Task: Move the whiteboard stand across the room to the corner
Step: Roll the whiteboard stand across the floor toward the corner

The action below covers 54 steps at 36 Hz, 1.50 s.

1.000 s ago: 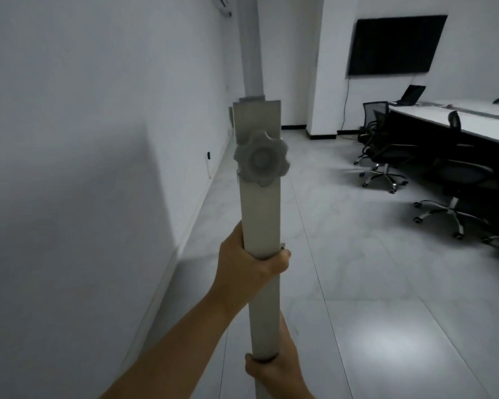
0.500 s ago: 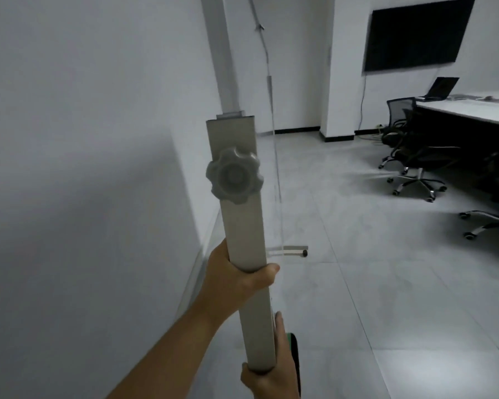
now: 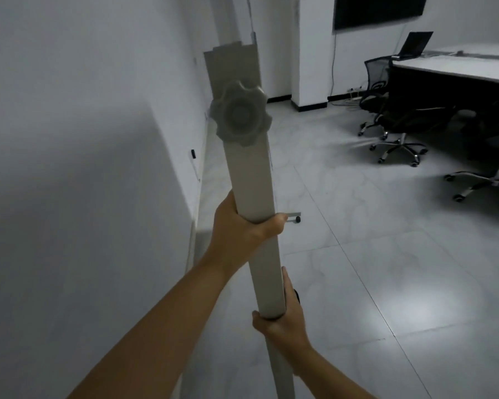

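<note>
The whiteboard stand's grey upright post [image 3: 249, 180] rises through the middle of the view, tilted slightly left, with a round lobed knob [image 3: 240, 117] near its top. My left hand [image 3: 244, 230] is wrapped around the post about halfway up. My right hand [image 3: 283, 318] grips it lower down, at the collar where the thicker tube ends. Behind the post, one foot of the stand with a small black caster [image 3: 293, 218] shows on the floor. The board itself lies edge-on along the white wall [image 3: 84, 168] at left.
Grey tiled floor [image 3: 372, 269] stretches ahead. Black office chairs [image 3: 398, 131] on casters and a long white table [image 3: 455, 64] with a laptop [image 3: 414, 43] stand at the right. A dark screen [image 3: 378, 8] hangs on the far wall beside a white pillar [image 3: 314, 53].
The view has swung and dropped, and the post now leans a little left. Both hands keep the same grip. The stand's caster foot has come into sight behind the post.
</note>
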Each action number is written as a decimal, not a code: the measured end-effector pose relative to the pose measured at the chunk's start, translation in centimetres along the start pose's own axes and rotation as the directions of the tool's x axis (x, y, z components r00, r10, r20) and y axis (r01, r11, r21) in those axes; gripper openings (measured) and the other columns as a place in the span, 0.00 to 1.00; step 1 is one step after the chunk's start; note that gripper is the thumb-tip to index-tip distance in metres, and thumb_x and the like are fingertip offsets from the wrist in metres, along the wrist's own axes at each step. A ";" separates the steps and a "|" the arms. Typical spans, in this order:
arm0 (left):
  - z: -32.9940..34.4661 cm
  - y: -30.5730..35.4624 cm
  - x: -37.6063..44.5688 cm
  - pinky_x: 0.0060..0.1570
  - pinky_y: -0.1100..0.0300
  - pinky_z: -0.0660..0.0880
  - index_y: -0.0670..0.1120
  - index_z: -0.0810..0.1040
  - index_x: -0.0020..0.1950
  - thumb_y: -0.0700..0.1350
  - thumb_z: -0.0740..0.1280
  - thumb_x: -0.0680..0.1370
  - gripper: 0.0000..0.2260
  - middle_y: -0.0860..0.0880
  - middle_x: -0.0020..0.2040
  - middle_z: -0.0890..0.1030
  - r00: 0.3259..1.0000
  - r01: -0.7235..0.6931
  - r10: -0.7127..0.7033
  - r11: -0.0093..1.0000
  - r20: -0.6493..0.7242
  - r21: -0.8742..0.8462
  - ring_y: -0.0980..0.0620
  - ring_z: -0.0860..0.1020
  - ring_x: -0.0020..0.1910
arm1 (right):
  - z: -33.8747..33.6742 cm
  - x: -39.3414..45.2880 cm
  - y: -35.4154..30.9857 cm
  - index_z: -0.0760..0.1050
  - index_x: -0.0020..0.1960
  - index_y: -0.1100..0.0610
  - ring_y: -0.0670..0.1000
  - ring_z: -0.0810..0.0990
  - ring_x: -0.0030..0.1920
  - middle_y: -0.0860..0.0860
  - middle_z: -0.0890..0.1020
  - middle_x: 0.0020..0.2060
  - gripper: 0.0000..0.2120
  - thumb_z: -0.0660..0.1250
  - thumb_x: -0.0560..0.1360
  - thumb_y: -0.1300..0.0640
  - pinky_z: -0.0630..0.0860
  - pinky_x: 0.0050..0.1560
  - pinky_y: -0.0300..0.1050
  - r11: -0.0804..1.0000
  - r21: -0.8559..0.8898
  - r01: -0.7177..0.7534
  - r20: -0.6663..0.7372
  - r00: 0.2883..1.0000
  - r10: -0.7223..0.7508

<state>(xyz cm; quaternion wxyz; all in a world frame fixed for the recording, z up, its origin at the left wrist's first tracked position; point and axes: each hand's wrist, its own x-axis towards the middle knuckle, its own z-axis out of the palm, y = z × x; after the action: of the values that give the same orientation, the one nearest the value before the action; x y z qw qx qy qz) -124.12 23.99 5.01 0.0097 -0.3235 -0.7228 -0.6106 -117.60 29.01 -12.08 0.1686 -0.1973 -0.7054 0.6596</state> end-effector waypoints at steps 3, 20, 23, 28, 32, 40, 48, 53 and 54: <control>-0.6 -2.5 4.2 0.29 0.69 0.74 0.36 0.74 0.44 0.46 0.70 0.60 0.19 0.43 0.36 0.77 0.999 -0.036 0.036 0.999 0.006 -0.001 0.49 0.77 0.35 | 1.4 4.4 -0.3 0.51 0.72 0.51 0.47 0.76 0.44 0.53 0.74 0.54 0.48 0.70 0.56 0.60 0.75 0.35 0.29 1.000 0.002 -0.003 -0.030 1.000 0.003; -2.0 -14.9 30.0 0.26 0.70 0.74 0.48 0.74 0.35 0.33 0.71 0.66 0.11 0.50 0.32 0.76 0.997 0.041 -0.036 0.996 0.061 -0.083 0.62 0.77 0.28 | 6.8 33.2 0.5 0.45 0.73 0.50 0.48 0.76 0.52 0.50 0.72 0.61 0.53 0.70 0.55 0.53 0.75 0.40 0.31 0.999 -0.044 -0.006 -0.050 0.999 0.004; -2.4 -17.2 34.9 0.27 0.70 0.74 0.47 0.74 0.35 0.36 0.72 0.65 0.10 0.52 0.31 0.76 0.996 0.046 -0.040 0.996 0.075 -0.077 0.62 0.77 0.28 | 7.7 38.4 0.1 0.46 0.73 0.49 0.49 0.76 0.51 0.52 0.72 0.60 0.51 0.70 0.57 0.57 0.76 0.39 0.33 0.999 -0.033 -0.012 -0.044 0.999 0.011; -2.7 -21.1 43.0 0.29 0.68 0.76 0.43 0.75 0.39 0.41 0.73 0.62 0.09 0.49 0.33 0.77 0.997 0.053 -0.048 0.996 0.067 -0.067 0.61 0.77 0.29 | 9.0 46.6 -0.8 0.48 0.72 0.51 0.44 0.75 0.46 0.52 0.73 0.57 0.48 0.69 0.58 0.59 0.74 0.34 0.27 1.000 -0.012 -0.011 -0.076 0.997 0.010; -3.1 -24.7 49.6 0.30 0.68 0.76 0.38 0.75 0.43 0.45 0.71 0.60 0.17 0.46 0.36 0.78 0.997 0.023 -0.017 0.997 0.074 -0.072 0.54 0.78 0.34 | 10.5 53.7 -0.8 0.52 0.72 0.50 0.46 0.76 0.43 0.46 0.73 0.48 0.47 0.69 0.57 0.60 0.75 0.34 0.27 0.999 -0.025 -0.030 -0.128 0.991 0.027; -3.8 -31.5 63.7 0.29 0.70 0.75 0.39 0.75 0.47 0.47 0.71 0.58 0.22 0.42 0.41 0.78 0.993 0.035 -0.023 0.995 0.115 -0.099 0.48 0.77 0.38 | 13.2 69.0 -1.4 0.55 0.71 0.49 0.46 0.78 0.47 0.50 0.76 0.55 0.47 0.69 0.55 0.58 0.76 0.36 0.30 0.998 -0.056 -0.041 -0.184 0.982 0.030; -3.8 -38.5 78.2 0.28 0.71 0.74 0.38 0.74 0.45 0.37 0.73 0.64 0.13 0.47 0.37 0.77 0.992 0.068 -0.060 0.995 0.113 -0.068 0.50 0.77 0.37 | 15.0 85.1 -1.2 0.54 0.70 0.47 0.46 0.77 0.46 0.51 0.75 0.55 0.44 0.71 0.59 0.60 0.75 0.36 0.28 0.997 -0.066 -0.034 -0.159 0.987 0.024; -3.4 -42.2 86.9 0.28 0.72 0.73 0.47 0.75 0.41 0.35 0.72 0.65 0.11 0.50 0.36 0.77 0.991 0.085 -0.077 0.994 0.105 -0.074 0.54 0.77 0.37 | 15.7 94.7 -1.5 0.46 0.72 0.49 0.45 0.75 0.48 0.51 0.73 0.58 0.49 0.71 0.59 0.57 0.76 0.38 0.31 0.995 -0.079 -0.058 -0.129 0.990 0.048; -3.3 -43.0 88.6 0.27 0.72 0.73 0.47 0.74 0.40 0.34 0.72 0.65 0.11 0.50 0.36 0.77 0.992 0.083 -0.076 0.994 0.100 -0.074 0.55 0.77 0.36 | 15.9 96.6 -1.7 0.45 0.73 0.49 0.46 0.76 0.49 0.51 0.72 0.58 0.50 0.70 0.59 0.56 0.76 0.40 0.33 0.995 -0.081 -0.056 -0.125 0.991 0.046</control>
<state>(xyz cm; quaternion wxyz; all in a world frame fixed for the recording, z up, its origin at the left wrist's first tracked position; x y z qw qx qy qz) -216.01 59.48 4.42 -0.0623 -0.3237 -0.7104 -0.6218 -209.21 63.62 -13.76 0.1864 -0.2627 -0.7156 0.6198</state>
